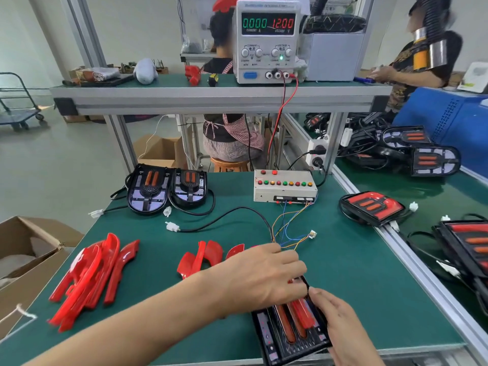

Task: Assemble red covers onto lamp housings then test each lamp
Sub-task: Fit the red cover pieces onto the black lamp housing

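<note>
A: So, where is the lamp housing being worked on?

B: The black plastic lamp housing (287, 331) with 2 orange strips lies at the near edge of the green tabletop (356, 273). The left hand (264, 276) rests on its far end, fingers bent over a glossy red cover piece (303, 313) on the housing; whether that grip is clamped on the cover I cannot tell.

A: And the other hand?

B: The right hand (340, 323) curls its grip round the housing's right edge.

A: More covers?

B: A heap of loose red plastic covers (87, 278) lies at the left, and a smaller cluster of red covers (203, 257) just beyond the left wrist.

A: Test gear?

B: A beige button box (284, 188) with coloured wires sits mid-tabletop; the white bench power supply (266, 40) on the upper shelf reads 0.000 and 12.00. 2 uncovered black housings (166, 188) stand at the far left, and 1 red-covered lamp (372, 207) lies at the right edge.
</note>
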The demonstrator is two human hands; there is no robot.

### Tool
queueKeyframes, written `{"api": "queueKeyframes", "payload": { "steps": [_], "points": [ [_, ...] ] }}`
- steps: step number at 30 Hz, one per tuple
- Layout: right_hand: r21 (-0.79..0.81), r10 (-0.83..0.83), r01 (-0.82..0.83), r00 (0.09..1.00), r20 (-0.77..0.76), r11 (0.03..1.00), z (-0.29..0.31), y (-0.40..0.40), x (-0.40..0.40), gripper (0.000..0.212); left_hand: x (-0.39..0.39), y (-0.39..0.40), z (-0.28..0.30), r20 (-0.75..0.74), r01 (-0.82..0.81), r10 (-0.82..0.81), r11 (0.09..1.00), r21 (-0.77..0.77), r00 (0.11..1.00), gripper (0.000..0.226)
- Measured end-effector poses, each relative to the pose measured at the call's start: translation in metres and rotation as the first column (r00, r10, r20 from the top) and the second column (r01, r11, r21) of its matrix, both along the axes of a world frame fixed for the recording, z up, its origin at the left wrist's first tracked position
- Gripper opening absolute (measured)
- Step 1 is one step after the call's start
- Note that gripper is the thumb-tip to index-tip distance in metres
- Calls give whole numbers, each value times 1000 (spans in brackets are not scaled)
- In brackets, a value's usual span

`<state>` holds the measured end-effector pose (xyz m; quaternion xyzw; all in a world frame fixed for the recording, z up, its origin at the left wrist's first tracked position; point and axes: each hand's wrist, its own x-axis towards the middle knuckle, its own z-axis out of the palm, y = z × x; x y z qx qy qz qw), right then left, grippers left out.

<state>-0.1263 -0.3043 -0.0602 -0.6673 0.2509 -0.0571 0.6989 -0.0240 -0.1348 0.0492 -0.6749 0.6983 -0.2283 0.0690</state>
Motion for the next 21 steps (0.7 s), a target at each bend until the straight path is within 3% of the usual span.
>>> {"api": "queueKeyframes", "payload": {
  "steps": [4,14,21],
  "points": [
    [16,6,-7,1000,16,1000,1,0,0,29,5,-10,-7,-10,11,-10,997,73,1000,26],
    [-36,15,-11,994,105,999,9,7,-4,35,-4,-18,-13,-28,55,-54,997,46,998,34],
    [41,78,-83,990,117,996,6,3,-2,32,-7,-14,-12,14,102,-102,995,4,995,32]
  ]
}}
